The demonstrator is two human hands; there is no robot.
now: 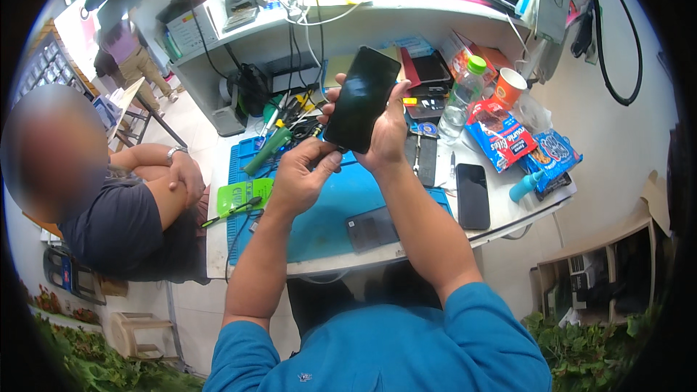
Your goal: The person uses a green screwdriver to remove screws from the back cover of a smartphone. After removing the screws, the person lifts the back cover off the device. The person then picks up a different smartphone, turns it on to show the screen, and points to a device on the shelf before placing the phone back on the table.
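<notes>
A black smartphone (363,98) with a dark, glossy screen is held up and tilted over the blue work mat (319,229). My right hand (386,138) grips it from behind, thumb along the right edge and fingertips showing past the left edge. At the phone's lower left corner my left hand (305,174) is closed in a pinch. Whatever sits between its fingertips is hidden or too small to name. Below the phone, a grey phone-shaped panel (372,229) lies on the mat. Another dark smartphone (473,196) rests on the table to the right.
A water bottle (461,101), an orange paper cup (510,87) and snack packets (501,134) crowd the right side. A green-handled tool (268,151), a light green card (243,194) and cables lie left. Someone with folded arms (156,181) sits at the left. A shelf (428,7) overhangs the back.
</notes>
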